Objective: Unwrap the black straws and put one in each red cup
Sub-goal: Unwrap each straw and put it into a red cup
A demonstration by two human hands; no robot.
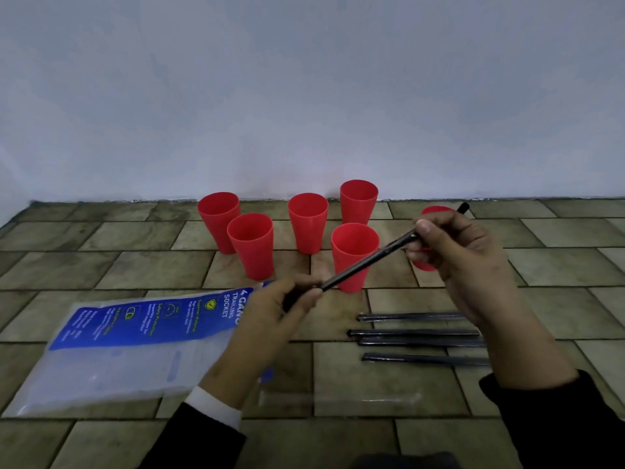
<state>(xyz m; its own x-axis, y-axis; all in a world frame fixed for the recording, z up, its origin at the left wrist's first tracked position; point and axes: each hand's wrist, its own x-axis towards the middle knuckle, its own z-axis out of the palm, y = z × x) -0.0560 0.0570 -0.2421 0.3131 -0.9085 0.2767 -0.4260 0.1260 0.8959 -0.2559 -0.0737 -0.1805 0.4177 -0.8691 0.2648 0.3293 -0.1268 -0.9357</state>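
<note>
Several red cups (308,222) stand upright near the wall; none shows a straw inside. One red cup (434,211) is mostly hidden behind my right hand (463,252). Both hands hold one black straw (365,262) slanted above the floor, in front of the nearest cup (353,255). My left hand (287,306) pinches its lower end. My right hand grips it near the upper end, whose tip sticks out past the fingers. Several wrapped black straws (416,336) lie side by side on the floor below my right hand.
A clear plastic bag with a blue printed label (145,323) lies flat on the tiled floor (101,265) at the left, under my left wrist. A pale wall (304,96) closes the space right behind the cups.
</note>
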